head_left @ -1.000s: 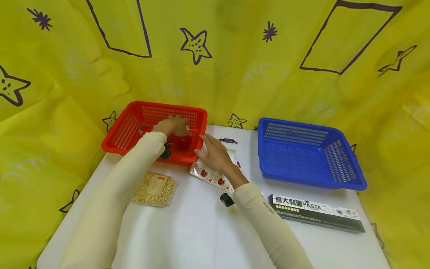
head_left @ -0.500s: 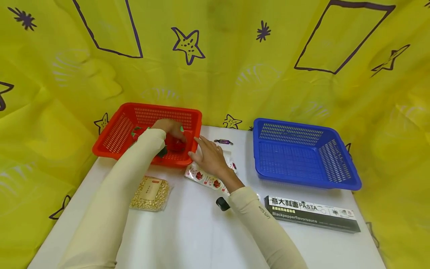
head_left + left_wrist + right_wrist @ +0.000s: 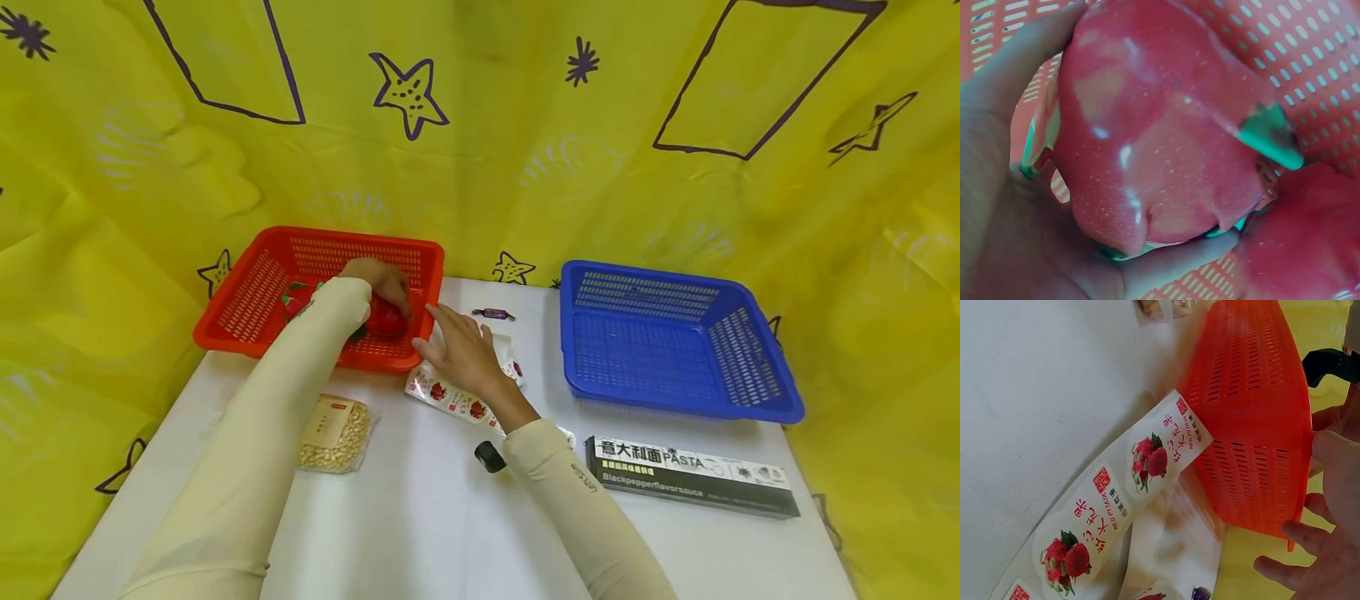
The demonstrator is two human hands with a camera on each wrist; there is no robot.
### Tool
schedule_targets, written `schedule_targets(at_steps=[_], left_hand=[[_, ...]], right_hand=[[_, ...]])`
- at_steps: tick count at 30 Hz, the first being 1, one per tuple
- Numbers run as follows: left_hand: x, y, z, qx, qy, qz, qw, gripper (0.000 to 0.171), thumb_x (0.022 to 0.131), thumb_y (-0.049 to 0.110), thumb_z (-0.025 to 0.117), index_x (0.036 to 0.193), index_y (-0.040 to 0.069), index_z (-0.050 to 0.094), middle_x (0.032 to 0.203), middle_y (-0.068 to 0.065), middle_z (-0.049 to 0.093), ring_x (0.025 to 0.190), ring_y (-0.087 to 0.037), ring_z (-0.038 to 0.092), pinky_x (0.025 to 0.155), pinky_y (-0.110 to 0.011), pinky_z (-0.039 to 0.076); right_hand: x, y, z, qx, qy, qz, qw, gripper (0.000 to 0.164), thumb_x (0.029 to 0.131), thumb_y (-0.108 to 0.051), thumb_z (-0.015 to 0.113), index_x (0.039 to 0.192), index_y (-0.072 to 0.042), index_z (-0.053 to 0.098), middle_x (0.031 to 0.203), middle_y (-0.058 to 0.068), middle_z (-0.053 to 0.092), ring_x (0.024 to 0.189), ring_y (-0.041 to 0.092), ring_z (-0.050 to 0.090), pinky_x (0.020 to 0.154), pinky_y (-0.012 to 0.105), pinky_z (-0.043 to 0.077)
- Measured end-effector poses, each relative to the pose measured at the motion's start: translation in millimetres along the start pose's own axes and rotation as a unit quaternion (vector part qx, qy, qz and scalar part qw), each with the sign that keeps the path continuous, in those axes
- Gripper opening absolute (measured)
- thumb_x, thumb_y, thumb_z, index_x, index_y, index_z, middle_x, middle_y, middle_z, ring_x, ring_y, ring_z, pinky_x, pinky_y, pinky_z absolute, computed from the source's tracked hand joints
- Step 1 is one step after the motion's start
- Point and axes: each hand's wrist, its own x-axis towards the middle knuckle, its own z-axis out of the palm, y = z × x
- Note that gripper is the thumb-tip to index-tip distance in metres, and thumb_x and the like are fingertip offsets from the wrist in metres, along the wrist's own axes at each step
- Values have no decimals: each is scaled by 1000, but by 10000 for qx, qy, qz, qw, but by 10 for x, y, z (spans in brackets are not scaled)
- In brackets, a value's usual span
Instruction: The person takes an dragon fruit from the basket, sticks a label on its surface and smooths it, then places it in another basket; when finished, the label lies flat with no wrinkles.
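In the head view my left hand point(image 3: 381, 282) reaches down into the red basket point(image 3: 225, 321). Its thumb and fingers curl around a red dragon fruit point(image 3: 1160, 119) with green-tipped scales, as the left wrist view shows. A second dragon fruit point(image 3: 1310, 237) lies right beside it in the basket. My right hand point(image 3: 461, 350) is at the basket's right side, its fingers spread and fairly straight, with the thumb right at the rim. Beneath that hand lies a strip of white labels point(image 3: 1107, 500) printed with dragon fruit and "RED PITAYA".
A blue basket point(image 3: 637, 342) stands at the right, with a long pasta box point(image 3: 693, 479) in front of it. A clear bag of yellowish grains or beans point(image 3: 337, 442) lies before the red basket. A purple wrapped candy point(image 3: 493, 314) sits near the yellow curtain point(image 3: 480, 167).
My left hand has lowered in the basket and closed its fingers around the dragon fruit. The right hand stays by the rim. The head view has shifted slightly.
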Motion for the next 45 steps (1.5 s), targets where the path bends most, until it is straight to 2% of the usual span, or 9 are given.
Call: schedule_targets(at_steps=[6, 12, 16, 23, 28, 33, 36, 40, 45], left_hand=[[55, -49, -53, 256, -452, -160, 9985, 62, 82, 58, 81, 129, 19, 76, 135, -9, 64, 118, -28, 59, 102, -47, 55], [-4, -97, -91, 191, -986, 29, 9949, 63, 87, 56, 77, 135, 16, 70, 134, -10, 62, 119, -29, 58, 101, -45, 55], [-90, -89, -81, 305, -743, 5, 9968, 63, 84, 56, 80, 133, 18, 70, 133, -9, 63, 120, -29, 57, 103, -47, 53], [-190, -76, -88, 353, -300, 53, 9989, 42, 84, 55, 81, 106, 21, 71, 113, -5, 62, 107, -26, 55, 87, -41, 52], [-277, -79, -215, 91, -265, 369, 9989, 48, 88, 56, 79, 119, 22, 66, 123, -6, 59, 115, -28, 52, 92, -45, 50], [-519, -7, -447, -528, -150, 649, 9964, 61, 90, 54, 79, 137, 22, 56, 143, -14, 49, 125, -38, 52, 89, -51, 61], [-716, 18, -493, -562, 9, 821, 9950, 68, 88, 55, 80, 142, 24, 53, 149, -14, 44, 127, -40, 52, 84, -50, 63], [-995, 79, -442, -582, 236, 1201, 9908, 69, 85, 54, 83, 142, 26, 55, 152, -13, 39, 131, -37, 47, 96, -50, 58], [-1392, 246, -227, -429, 416, 1674, 9841, 62, 84, 50, 87, 136, 31, 60, 154, -9, 35, 132, -33, 48, 105, -53, 50]], right_hand=[[-12, -85, 27, 24, -37, -9, 10000, 72, 107, -53, 56, 168, -23, 32, 174, 2, 31, 157, 33, 32, 126, 67, 16], [-14, -121, 28, -75, -40, -46, 10000, 71, 106, -55, 56, 167, -26, 33, 173, 1, 32, 157, 32, 32, 126, 66, 17], [-22, -124, 23, -76, -55, -38, 9999, 72, 106, -55, 57, 167, -27, 33, 173, 2, 33, 156, 32, 33, 126, 66, 16], [-30, -99, 32, -174, 20, 36, 9998, 71, 107, -57, 55, 168, -30, 32, 172, 1, 34, 155, 32, 34, 127, 64, 16], [-48, -45, 57, -286, -58, 163, 9994, 71, 107, -60, 49, 169, -32, 28, 172, 3, 34, 155, 35, 35, 126, 69, 15], [-79, 23, 24, -451, -79, 167, 9988, 72, 107, -61, 46, 169, -32, 26, 173, 7, 33, 154, 37, 35, 125, 71, 15], [-134, 50, -1, -394, -64, 103, 9992, 72, 107, -60, 49, 169, -29, 29, 173, 7, 32, 156, 36, 34, 126, 69, 16], [-215, 110, -70, -275, 16, 43, 9996, 70, 107, -57, 53, 167, -26, 34, 173, 8, 33, 156, 35, 34, 125, 67, 22], [-303, 183, -158, -179, 175, 82, 9997, 66, 108, -52, 54, 165, -24, 38, 171, 8, 36, 156, 35, 36, 125, 65, 25]])
